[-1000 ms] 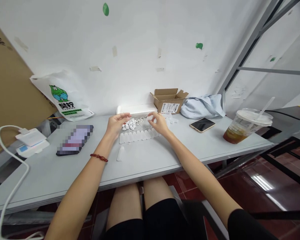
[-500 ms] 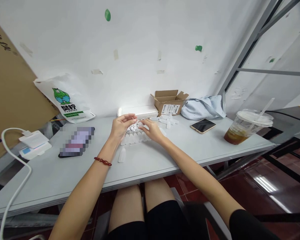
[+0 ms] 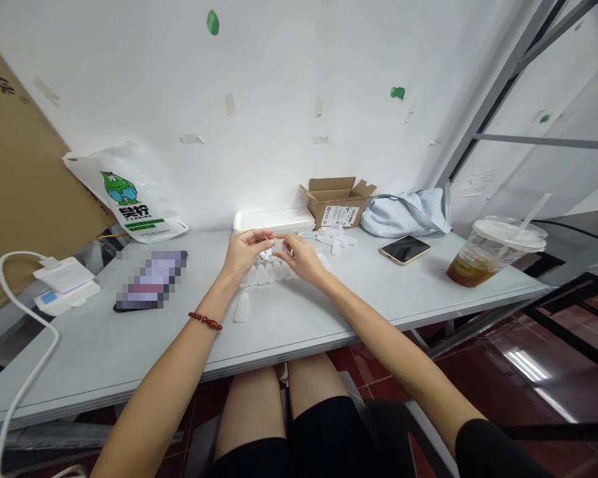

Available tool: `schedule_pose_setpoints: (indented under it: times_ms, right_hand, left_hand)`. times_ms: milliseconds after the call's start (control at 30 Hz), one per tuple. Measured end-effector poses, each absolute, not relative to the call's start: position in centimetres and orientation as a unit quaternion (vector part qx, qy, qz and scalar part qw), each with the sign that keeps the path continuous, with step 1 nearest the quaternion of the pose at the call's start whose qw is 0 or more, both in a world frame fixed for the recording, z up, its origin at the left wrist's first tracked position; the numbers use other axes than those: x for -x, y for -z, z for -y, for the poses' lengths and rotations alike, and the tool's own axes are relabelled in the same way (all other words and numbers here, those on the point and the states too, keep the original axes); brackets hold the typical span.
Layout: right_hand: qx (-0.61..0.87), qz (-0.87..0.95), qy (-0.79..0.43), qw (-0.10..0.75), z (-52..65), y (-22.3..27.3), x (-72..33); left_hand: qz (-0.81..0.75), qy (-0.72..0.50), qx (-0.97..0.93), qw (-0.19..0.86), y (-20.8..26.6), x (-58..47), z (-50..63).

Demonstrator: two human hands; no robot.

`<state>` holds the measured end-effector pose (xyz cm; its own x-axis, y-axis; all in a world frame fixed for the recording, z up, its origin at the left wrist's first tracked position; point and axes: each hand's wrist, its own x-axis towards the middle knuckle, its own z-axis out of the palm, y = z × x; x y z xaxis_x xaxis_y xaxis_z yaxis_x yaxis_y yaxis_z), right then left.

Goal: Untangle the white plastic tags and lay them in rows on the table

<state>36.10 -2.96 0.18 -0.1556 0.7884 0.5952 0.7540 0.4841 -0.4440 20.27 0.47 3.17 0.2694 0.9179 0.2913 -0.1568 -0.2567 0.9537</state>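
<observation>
My left hand [image 3: 243,253] and my right hand [image 3: 303,257] meet above the desk with their fingertips almost touching. Between the right fingertips is a small translucent white piece [image 3: 278,245]. The left thumb and forefinger are pinched together; what they hold is too small to make out. Under the hands lies a row of whitish translucent rounded pieces [image 3: 265,273], partly covered by the fingers. A single translucent white tag-like piece [image 3: 242,309] lies in front of them, near the left wrist. More loose translucent pieces [image 3: 335,239] are scattered beyond the right hand.
Behind the hands stand a white tray stack [image 3: 274,219] and an open cardboard box [image 3: 339,204]. To the right are a phone [image 3: 405,249], a pale cloth bag [image 3: 403,214] and a drink cup [image 3: 493,252]. Leftward lie a blurred-out phone [image 3: 152,280], a white charger [image 3: 67,282] and a plastic bag [image 3: 129,192].
A translucent white piece now shows between the right fingertips. The hands have barely shifted, and the view has moved slightly.
</observation>
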Motion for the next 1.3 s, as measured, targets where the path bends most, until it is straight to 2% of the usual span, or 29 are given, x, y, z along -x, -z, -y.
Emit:
schedule_pose_setpoints:
  times_ms: [467, 767, 1133, 1300]
  right_hand:
    - [0.513, 0.744, -0.04, 0.427, 2.77, -0.03, -36.22]
    - [0.523, 0.748, -0.055, 0.404, 2.68, -0.24, -36.08]
    - [0.521, 0.727, -0.102, 0.435, 3.15, -0.36, -35.78]
    - [0.526, 0.732, -0.11, 0.42, 3.25, -0.51, -35.82]
  left_hand:
    - [-0.309, -0.46, -0.619, 0.557, -2.99, -19.88, -0.58]
    - [-0.33, -0.468, -0.634, 0.519, -3.4, -20.23, -0.02]
    - [-0.316, -0.475, -0.627, 0.53, -3.45, -20.33, -0.01]
    - [-0.311, -0.482, -0.618, 0.538, -3.34, -20.42, -0.1]
